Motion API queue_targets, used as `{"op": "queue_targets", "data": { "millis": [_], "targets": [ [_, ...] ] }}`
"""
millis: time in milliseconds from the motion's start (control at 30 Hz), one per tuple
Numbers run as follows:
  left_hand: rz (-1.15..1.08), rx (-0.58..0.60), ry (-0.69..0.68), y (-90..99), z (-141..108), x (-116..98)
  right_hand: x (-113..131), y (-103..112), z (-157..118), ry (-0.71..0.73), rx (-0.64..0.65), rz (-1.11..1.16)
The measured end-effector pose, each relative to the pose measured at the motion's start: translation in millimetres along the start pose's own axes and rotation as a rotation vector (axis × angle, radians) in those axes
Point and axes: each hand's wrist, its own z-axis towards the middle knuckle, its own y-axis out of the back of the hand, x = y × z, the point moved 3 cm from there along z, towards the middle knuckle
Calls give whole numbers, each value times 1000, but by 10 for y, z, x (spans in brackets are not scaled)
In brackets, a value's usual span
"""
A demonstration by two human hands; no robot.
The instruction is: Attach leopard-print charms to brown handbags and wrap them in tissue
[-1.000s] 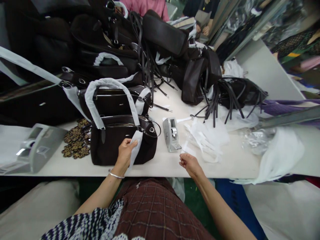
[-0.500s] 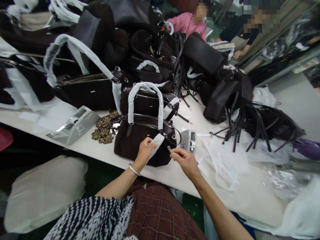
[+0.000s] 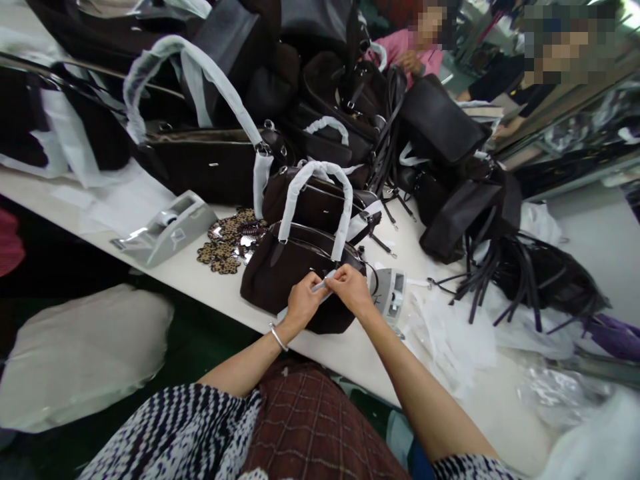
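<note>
A dark brown handbag [image 3: 270, 273] stands upright at the table's front edge, its raised handle [image 3: 345, 207] wrapped in white paper. In front of its right side, my left hand [image 3: 304, 301] is closed on a white paper strip [image 3: 324, 283], whose lower end trails below the fingers. Fingertips of my right hand [image 3: 351, 288] pinch the strip's upper part, close beside the left fingers. Whether a strap end lies inside the strip is hidden. Right behind this bag sits a second dark handbag [image 3: 295, 197] with white wrapping at its side.
Grey tape dispensers stand left [image 3: 175, 230] and right [image 3: 393, 293] of the bag. Flower-shaped patterned pieces [image 3: 220, 257] lie beside it. More dark bags [image 3: 200, 170] are heaped behind. White paper strips [image 3: 445, 333] and black straps [image 3: 485, 273] lie rightward. Two people are across the table.
My right hand has moved left from the bag's side hardware to the white strip, meeting my left hand. The strip now looks narrower. The whole view has shifted a little.
</note>
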Motion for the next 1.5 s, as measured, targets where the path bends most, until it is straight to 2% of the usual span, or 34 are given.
{"op": "queue_targets", "data": {
  "millis": [133, 300, 500, 600, 700, 833, 933, 1000, 1033, 1067, 1133, 1200, 1267, 1333, 1400, 1500],
  "targets": [
    [23, 1, 0, 6, -35, 6, -14, 8, 38, -16, 79, -127],
    [-60, 25, 54, -33, 5, 116, -52, 91, 14, 129, 2, -513],
    [-192, 75, 79, -30, 66, 130, -124, 243, -146, 380, 43, -617],
    [-154, 50, 17, 4, 45, 77, 17, 293, -219, 638, 14, -647],
    [-42, 7, -39, 33, -22, 12, 197, 208, -160, 877, 102, -742],
    [102, -37, -115, 58, -104, -75, 317, 56, 57, 971, 303, -853],
    [86, -58, -105, 67, -93, -71, 337, 115, 69, 997, 265, -812],
    [-22, -40, -35, 53, -59, -13, 289, 235, -26, 953, 164, -707],
    [-102, -15, 12, 36, -42, 28, 235, 304, -85, 884, 98, -627],
    [-193, 15, 61, 13, -29, 71, 158, 365, -140, 779, 40, -526],
    [-382, 79, 159, -43, -21, 149, -62, 418, -222, 480, -19, -265],
    [-538, 117, 238, -89, -29, 199, -305, 329, -262, 156, 42, 39],
    [-651, 142, 313, -115, -42, 221, -472, 142, -270, -63, 159, 336],
    [-730, 179, 393, -127, -51, 226, -539, -30, -255, -139, 234, 575],
    [-786, 233, 474, -134, -60, 223, -560, -128, -246, -151, 264, 707],
    [-827, 299, 552, -148, -83, 211, -611, -111, -288, -190, 220, 610]
  ]
}}
